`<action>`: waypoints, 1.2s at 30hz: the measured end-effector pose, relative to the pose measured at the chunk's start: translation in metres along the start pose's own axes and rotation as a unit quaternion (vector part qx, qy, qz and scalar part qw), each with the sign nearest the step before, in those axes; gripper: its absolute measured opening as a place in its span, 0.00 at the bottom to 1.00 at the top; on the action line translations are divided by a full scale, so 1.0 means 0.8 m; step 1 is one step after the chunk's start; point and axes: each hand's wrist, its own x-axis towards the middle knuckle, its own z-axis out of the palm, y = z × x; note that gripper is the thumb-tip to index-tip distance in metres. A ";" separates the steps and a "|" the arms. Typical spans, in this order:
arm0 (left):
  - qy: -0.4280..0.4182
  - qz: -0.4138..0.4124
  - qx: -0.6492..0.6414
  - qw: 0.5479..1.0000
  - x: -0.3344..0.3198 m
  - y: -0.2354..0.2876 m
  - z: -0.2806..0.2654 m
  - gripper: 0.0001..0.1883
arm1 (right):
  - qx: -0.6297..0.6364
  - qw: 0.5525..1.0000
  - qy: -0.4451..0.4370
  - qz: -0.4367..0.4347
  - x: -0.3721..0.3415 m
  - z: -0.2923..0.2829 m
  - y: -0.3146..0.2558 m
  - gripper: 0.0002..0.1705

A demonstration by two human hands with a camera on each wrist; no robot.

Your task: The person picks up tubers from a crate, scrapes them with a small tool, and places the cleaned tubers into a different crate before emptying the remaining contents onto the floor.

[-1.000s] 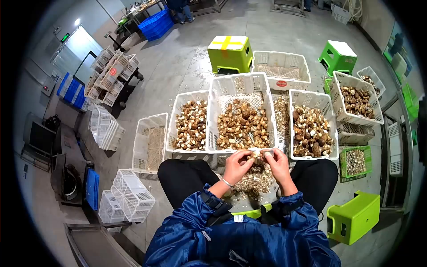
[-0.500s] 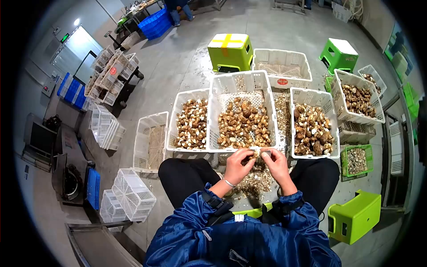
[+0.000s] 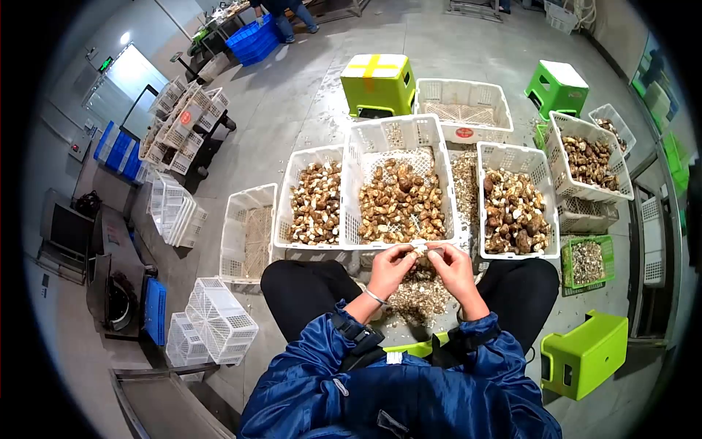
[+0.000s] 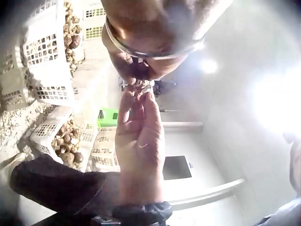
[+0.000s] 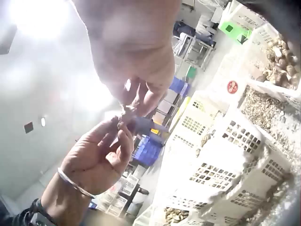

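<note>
In the head view the left hand [image 3: 389, 274] and right hand [image 3: 455, 272] meet over the near edge of the middle white crate [image 3: 352, 146]. Between their fingertips they pinch a small pale and brown mushroom piece [image 3: 420, 249]. The right wrist view shows the left hand [image 5: 96, 155], with a band at its wrist, gripping this piece [image 5: 127, 113] from below. From the other side the right hand [image 4: 140, 146] pinches it in the left wrist view. Brown and white mushroom pieces [image 3: 401, 201] fill much of the middle crate.
Crates of mushroom pieces stand left [image 3: 314, 205] and right [image 3: 515, 216] of the middle one. Trimmings [image 3: 420, 300] lie on the floor between the knees. A white crate [image 3: 248, 234] stands at far left, a green stool [image 3: 585, 355] at right. Someone stands by blue crates [image 3: 252, 45].
The hands stay close together and the piece between their fingertips has turned slightly. At the back, the person by the blue crates has leaned over them.
</note>
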 end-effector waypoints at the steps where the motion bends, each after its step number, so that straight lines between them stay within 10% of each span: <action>1: 0.000 -0.009 -0.015 1.000 0.000 0.001 0.000 0.16 | -0.011 0.999 -0.012 0.043 0.002 -0.006 -0.005 0.12; 13: -0.048 -0.019 -0.071 0.996 0.000 0.005 -0.002 0.17 | 0.213 0.971 -0.033 0.099 0.009 -0.013 0.018 0.12; 17: -0.042 0.066 0.093 0.993 -0.002 0.009 -0.003 0.17 | 0.194 0.977 -0.043 0.078 0.010 -0.010 0.032 0.11; 21: -0.036 -0.063 -0.151 0.986 0.001 -0.002 -0.002 0.16 | 0.308 0.939 -0.013 0.150 0.009 -0.009 0.013 0.08; 29: 0.020 -0.110 -0.123 0.986 0.003 0.002 0.007 0.14 | 0.044 0.999 -0.026 0.015 0.001 0.001 0.001 0.12; 36: -0.027 -0.189 -0.230 0.954 0.002 0.004 -0.007 0.15 | 0.126 0.991 0.006 0.034 0.011 0.000 0.011 0.11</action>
